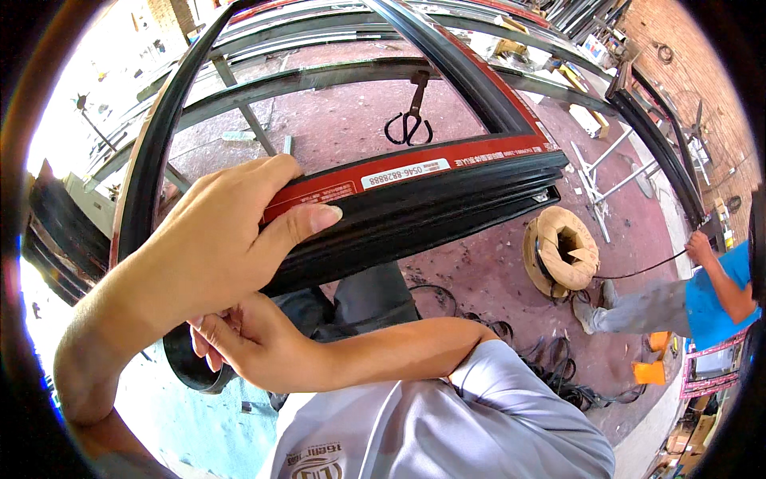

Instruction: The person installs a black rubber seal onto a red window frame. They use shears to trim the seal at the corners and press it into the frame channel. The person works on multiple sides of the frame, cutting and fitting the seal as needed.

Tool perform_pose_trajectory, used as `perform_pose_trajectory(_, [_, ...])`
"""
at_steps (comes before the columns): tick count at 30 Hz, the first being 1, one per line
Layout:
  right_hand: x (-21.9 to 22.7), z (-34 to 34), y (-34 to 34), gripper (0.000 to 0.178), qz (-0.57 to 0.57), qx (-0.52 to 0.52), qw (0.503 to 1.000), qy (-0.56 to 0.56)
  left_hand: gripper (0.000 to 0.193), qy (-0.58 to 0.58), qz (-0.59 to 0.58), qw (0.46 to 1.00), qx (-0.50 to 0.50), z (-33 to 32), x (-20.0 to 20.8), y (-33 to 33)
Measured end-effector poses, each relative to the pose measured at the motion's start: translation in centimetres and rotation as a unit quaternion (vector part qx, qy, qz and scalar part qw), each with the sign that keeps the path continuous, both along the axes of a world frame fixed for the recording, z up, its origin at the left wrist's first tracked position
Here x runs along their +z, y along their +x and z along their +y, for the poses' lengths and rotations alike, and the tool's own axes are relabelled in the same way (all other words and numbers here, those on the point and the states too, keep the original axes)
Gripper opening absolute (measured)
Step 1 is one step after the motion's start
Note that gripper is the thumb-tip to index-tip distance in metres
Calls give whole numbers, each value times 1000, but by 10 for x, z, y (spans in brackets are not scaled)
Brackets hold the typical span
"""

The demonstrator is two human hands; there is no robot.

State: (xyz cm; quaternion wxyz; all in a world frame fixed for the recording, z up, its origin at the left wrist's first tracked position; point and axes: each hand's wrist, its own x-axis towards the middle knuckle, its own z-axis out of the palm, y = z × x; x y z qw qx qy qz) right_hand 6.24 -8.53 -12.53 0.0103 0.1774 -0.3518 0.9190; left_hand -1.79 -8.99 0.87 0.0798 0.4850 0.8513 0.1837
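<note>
**Left fingers (281, 165) clasped over the black frame (423, 190)**

From the head view, we see our left hand (227, 203) left of centre, its thumb laid along the near rail and its fingers bent over the red film (463, 157) on top, so the rail sits between them. Our right hand (267, 343) is lower, beneath the left forearm, with its fingers curled beside a dark rounded piece (195, 367); whether they grip anything, we cannot tell. The frame reaches from the middle of the picture to its upper edge, alongside an open-railed bench (319, 75).

We judge the step in hand to be steadying the rail while the right hand works below. The next move seems to call for a firm left hold and room for the right fingers to clear the left forearm.

As for containers, cardboard boxes (696, 437) stand at the lower right; we cannot make out their contents. Right of centre, a spool (589, 247) shows a hollow core, and a dark strip (642, 272) runs from it towards a co-worker's hand (700, 247).
</note>
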Motion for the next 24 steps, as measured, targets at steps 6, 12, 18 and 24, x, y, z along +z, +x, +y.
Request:
perform_pose_trajectory(6, [5,0,3,13,29,-10,999,23,40,-7,47,999,-2,-3,-5,-1])
perform_pose_trajectory(12, [-5,9,13,24,86,-57,990,102,41,67,44,997,-19,-16,-12,-2])
perform_pose_trajectory(18, [-25,31,14,34,152,-55,975,156,65,52,117,992,21,-61,-15,15])
perform_pose_trajectory(24, [-40,40,18,84,139,31,979,145,52,102,325,935,98,-104,-50,44])
